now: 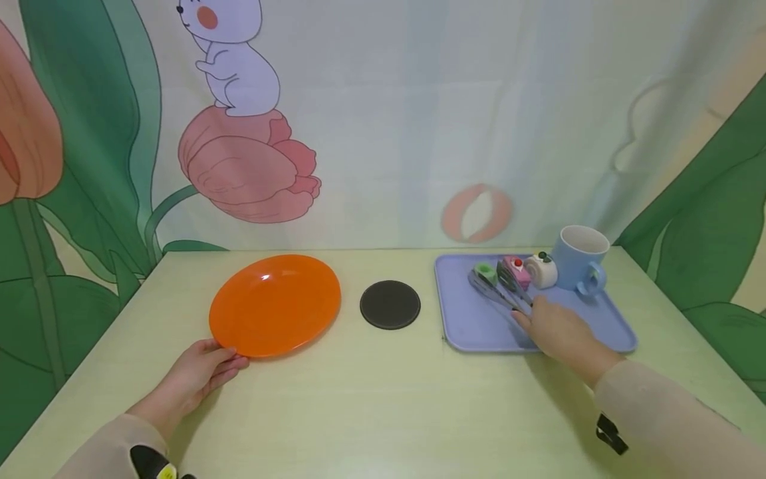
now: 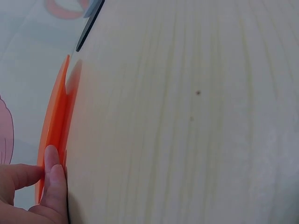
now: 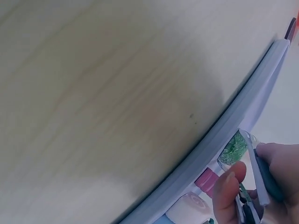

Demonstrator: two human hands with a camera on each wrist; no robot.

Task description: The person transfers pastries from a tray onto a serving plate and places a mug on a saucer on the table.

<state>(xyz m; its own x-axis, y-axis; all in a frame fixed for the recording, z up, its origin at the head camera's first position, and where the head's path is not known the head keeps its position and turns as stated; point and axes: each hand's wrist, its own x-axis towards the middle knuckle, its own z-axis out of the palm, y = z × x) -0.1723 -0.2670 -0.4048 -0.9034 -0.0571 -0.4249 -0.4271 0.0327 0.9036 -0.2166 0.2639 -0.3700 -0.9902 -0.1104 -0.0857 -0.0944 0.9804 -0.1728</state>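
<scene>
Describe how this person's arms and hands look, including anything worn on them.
The left hand and right hand are bare, with no gloves or rings showing. The left sleeve and right sleeve are pale beige and look loose. The left one bears a black patch with a yellow spot; the right one, a black mark.

One table (image 1: 359,406) holds one plate (image 1: 278,303) on the left, one coaster (image 1: 390,305), one tray (image 1: 479,330) on the right. The tray bears one mug (image 1: 574,261) and three cakes (image 1: 543,274). One pair of tongs (image 1: 493,293), one left hand (image 1: 200,371) and one right hand (image 1: 564,336) also show.
</scene>
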